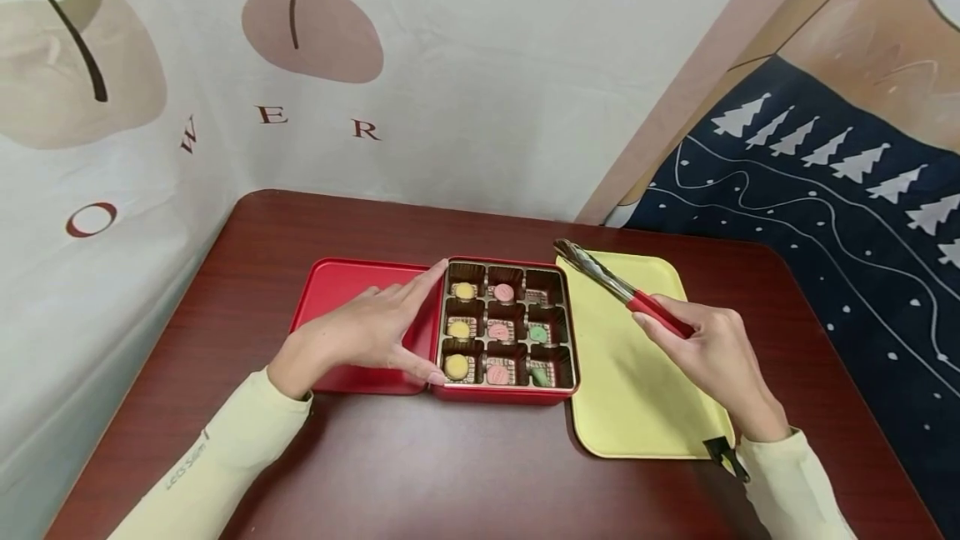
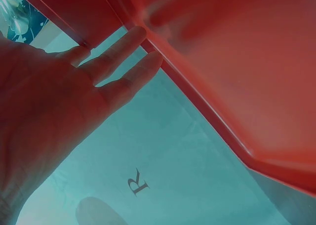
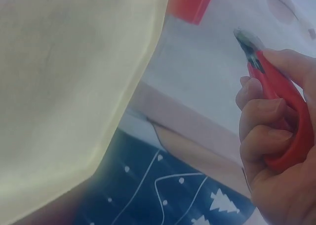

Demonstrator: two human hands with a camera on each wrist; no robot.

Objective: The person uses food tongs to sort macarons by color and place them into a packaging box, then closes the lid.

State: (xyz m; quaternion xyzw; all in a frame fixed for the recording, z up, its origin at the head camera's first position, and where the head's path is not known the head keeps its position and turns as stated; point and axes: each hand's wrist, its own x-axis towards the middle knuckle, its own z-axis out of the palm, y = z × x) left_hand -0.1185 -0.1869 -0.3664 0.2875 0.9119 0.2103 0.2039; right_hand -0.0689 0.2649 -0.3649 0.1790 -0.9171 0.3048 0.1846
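A red tin box (image 1: 504, 395) with a divided brown insert stands in the middle of the table. In it lie yellow pieces (image 1: 465, 291) down the left column, pink pieces (image 1: 504, 293) down the middle, and green pieces (image 1: 538, 332) in the right column's middle and front compartments; the front one is tilted. My left hand (image 1: 375, 327) spans the box's left side, thumb at the front corner and index finger at the back corner. In the left wrist view its other fingers touch the red lid (image 2: 237, 71). My right hand (image 1: 708, 348) grips red-handled metal tongs (image 1: 600, 267), raised over the yellow tray (image 1: 630, 407).
The yellow tray lies right of the box, with a black clip (image 1: 726, 457) at its front right corner. The red lid lies left of the box, under my left hand. Printed cloth (image 1: 480, 90) hangs behind the brown table (image 1: 420, 473).
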